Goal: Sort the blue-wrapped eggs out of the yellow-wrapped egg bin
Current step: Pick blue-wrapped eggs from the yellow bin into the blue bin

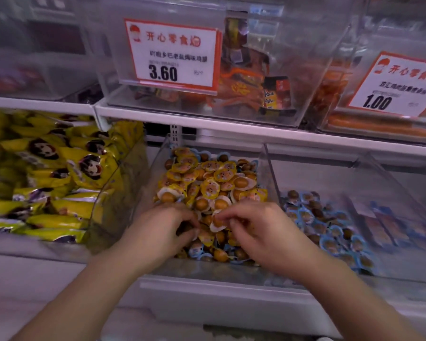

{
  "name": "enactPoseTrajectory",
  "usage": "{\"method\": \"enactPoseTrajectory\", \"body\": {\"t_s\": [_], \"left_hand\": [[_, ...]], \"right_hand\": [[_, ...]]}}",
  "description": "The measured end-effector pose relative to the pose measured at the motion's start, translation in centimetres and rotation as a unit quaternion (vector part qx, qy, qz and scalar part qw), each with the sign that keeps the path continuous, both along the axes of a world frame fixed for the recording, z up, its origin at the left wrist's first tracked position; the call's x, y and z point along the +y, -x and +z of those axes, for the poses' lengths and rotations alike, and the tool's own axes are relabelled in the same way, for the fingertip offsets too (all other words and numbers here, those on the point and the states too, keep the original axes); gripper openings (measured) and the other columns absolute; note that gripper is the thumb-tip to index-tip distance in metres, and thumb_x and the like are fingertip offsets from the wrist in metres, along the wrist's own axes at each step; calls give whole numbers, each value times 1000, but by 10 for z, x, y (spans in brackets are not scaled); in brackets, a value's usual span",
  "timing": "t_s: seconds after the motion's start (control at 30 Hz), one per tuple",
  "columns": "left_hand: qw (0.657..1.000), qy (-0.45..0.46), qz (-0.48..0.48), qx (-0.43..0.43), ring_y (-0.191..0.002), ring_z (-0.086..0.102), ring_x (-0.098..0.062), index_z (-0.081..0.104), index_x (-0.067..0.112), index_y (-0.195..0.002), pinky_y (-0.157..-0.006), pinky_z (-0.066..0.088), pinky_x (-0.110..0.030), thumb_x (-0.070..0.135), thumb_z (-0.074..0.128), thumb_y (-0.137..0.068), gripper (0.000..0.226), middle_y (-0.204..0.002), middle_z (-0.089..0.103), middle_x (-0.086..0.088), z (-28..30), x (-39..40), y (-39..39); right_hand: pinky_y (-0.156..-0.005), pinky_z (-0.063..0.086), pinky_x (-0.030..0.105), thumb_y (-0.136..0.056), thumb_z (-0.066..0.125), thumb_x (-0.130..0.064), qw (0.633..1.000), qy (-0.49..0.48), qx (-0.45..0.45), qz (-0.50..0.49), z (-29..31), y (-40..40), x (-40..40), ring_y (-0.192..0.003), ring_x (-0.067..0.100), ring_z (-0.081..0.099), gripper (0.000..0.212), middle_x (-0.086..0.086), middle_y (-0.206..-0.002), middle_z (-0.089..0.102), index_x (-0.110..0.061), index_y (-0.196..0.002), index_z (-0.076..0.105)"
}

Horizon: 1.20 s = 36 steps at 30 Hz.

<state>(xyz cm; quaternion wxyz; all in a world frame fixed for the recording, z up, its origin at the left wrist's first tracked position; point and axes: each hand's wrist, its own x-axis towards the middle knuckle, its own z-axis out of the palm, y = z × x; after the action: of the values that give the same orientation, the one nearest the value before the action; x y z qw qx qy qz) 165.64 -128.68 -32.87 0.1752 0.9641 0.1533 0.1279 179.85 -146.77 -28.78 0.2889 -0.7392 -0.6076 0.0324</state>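
A clear plastic bin (pixel 155 168) in the middle of the lower shelf holds a heap of yellow-wrapped eggs (pixel 212 183). A few blue-wrapped eggs (pixel 202 254) lie among them at the bin's front edge, and others peek out at the back (pixel 223 156). Both my hands are inside the bin's front part. My left hand (pixel 162 230) has its fingers curled down into the eggs; what it holds is hidden. My right hand (pixel 253 230) pinches an egg pack with a white rim (pixel 218 223) between thumb and fingers.
To the right, a second clear bin (pixel 272 166) holds many blue-wrapped eggs (pixel 330 232). Left of the egg bin, yellow snack packets (pixel 59 173) fill another bin. Above, a white shelf (pixel 207 119) carries bins with price tags (pixel 172 55).
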Motion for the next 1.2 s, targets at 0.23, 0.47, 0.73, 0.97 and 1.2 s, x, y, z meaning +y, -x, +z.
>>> {"method": "enactPoseTrajectory", "body": {"t_s": [0.23,0.47,0.73,0.97,1.2], "left_hand": [[998,-49,-22,-28,-113,53,-18,66,36,-89,-99,33,-37,21,64,-83,16,-119,57,19,-2,-3,4],[989,-76,-35,122,-146,10,-15,52,54,-132,-115,-6,-40,80,51,-76,62,-154,27,22,-2,-2,0],[991,-88,9,103,-128,34,-11,58,42,-95,-115,7,-43,65,70,-64,40,-122,50,21,0,-3,-7],[991,61,70,-92,-91,54,-7,49,36,-82,-76,46,-35,60,73,-70,36,-87,60,16,-3,-3,-1],[925,247,134,-257,-76,66,-1,58,38,-91,-68,53,-34,40,77,-81,22,-85,69,20,5,-11,-10]], "right_hand": [[-94,51,39,-89,61,-20,947,308,-89,24,-16,-3,18,-116,23,58,37,-1,-126,64,-32,-124,64],[-102,47,41,-87,60,-26,896,434,-89,29,-16,-14,31,-124,28,44,55,9,-133,50,-40,-139,48],[-80,58,39,-83,61,-17,892,432,-125,42,-14,-9,36,-95,25,63,32,1,-108,69,-25,-112,69],[-73,58,31,-76,74,-26,944,330,-12,-5,-12,-15,38,-85,12,63,29,-6,-98,70,-29,-105,75],[-56,47,15,-79,73,-10,959,100,257,-67,-6,-21,35,-61,-5,62,19,-14,-73,72,-25,-91,77]]}}
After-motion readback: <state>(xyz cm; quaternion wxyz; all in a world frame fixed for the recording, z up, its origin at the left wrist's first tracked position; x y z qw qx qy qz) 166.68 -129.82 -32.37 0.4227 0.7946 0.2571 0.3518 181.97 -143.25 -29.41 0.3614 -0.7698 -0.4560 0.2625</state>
